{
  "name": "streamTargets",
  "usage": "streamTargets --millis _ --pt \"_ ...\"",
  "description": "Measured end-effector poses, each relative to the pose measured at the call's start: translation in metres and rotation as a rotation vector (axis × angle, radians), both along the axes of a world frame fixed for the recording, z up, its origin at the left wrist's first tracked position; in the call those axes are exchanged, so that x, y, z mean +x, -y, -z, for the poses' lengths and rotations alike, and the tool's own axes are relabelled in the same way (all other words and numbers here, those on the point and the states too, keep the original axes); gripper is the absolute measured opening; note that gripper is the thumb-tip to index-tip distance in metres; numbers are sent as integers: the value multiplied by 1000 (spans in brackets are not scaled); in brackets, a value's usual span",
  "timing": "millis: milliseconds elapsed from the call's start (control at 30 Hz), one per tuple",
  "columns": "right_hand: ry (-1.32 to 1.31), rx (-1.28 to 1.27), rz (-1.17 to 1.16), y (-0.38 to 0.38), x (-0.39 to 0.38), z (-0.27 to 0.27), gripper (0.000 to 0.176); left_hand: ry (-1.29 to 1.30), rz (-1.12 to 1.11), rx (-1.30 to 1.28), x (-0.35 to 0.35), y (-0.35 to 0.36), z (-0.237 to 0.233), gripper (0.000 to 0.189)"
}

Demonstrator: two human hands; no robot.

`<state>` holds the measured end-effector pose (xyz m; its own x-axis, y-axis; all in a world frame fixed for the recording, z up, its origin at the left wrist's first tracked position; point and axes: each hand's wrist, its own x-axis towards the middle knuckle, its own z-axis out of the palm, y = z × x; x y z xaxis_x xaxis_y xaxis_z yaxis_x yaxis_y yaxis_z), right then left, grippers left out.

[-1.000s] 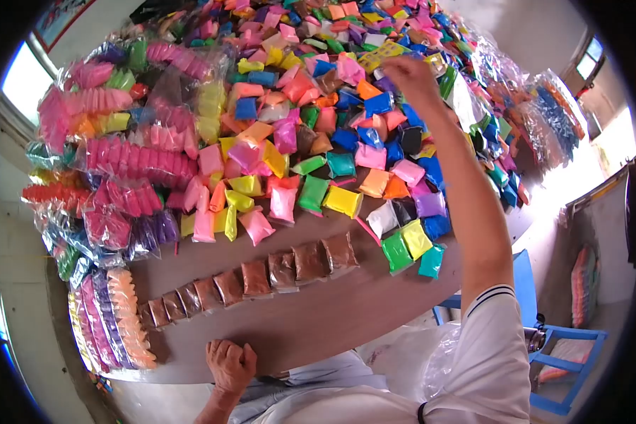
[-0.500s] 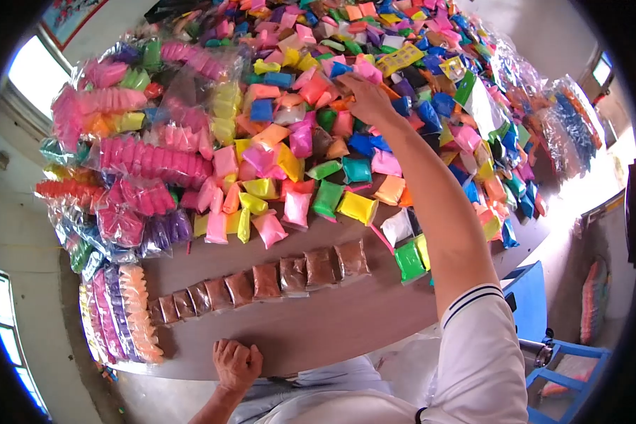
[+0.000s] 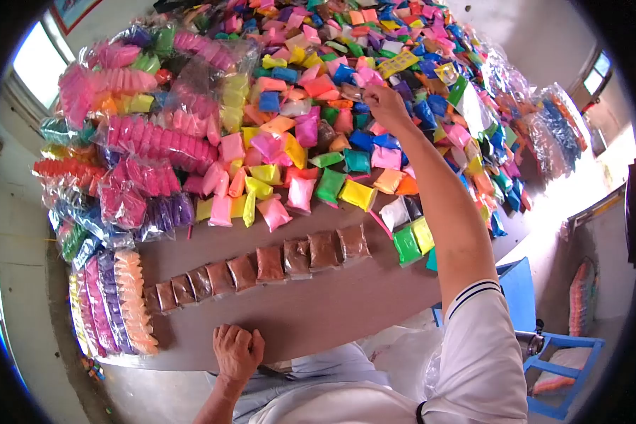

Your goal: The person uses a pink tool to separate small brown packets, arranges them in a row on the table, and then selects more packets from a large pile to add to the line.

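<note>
My right hand (image 3: 386, 106) is over the heap of colored packets (image 3: 318, 141), its fingers pinched on the edge of a small brownish packet (image 3: 351, 92). Part of that packet is hidden by the fingers. At the table's front edge rests my left hand (image 3: 237, 351), fingers curled in, with nothing visible in it. Between it and the heap, a slanting row of brown packets (image 3: 269, 263) in clear wrap lies side by side, smaller ones at the left and larger ones at the right.
Clear bags of bundled packets (image 3: 152, 141) are stacked at the left. Strips of packets (image 3: 106, 304) lie at the table's left front corner. Bagged blue and orange packets (image 3: 562, 131) sit at the far right. A blue chair (image 3: 565, 371) stands right of the table (image 3: 318, 304).
My right hand has shifted slightly right and its fingers have drawn together, with a brownish packet now showing at them. My left hand stays at the table edge. The view has shifted slightly.
</note>
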<state>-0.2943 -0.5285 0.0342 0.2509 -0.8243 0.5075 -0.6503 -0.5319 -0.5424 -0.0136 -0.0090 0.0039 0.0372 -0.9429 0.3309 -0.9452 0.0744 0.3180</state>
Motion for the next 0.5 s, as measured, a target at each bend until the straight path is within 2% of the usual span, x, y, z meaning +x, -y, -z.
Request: streamTargets --millis 67,167,300,367,400,433,500 --pt "8 0 -71 -6 -5 -3 13 -12 4 -18 0 0 0 28" --pt "-28 -43 61 -9 1 -13 16 -26 8 -41 0 1 -2 28" --pt "-109 -92 87 0 23 -10 23 -34 -3 -25 0 0 -2 27" --pt "-132 -376 49 19 36 21 29 -42 -22 -28 -2 0 -2 30" --pt "-289 -142 33 6 39 5 28 -61 -33 -43 -2 1 -2 34" --pt "-281 -138 29 2 43 -1 28 -52 -38 -39 -2 1 -2 34" --pt "-266 85 162 1 50 -7 21 -88 -34 -58 -1 1 -1 33"
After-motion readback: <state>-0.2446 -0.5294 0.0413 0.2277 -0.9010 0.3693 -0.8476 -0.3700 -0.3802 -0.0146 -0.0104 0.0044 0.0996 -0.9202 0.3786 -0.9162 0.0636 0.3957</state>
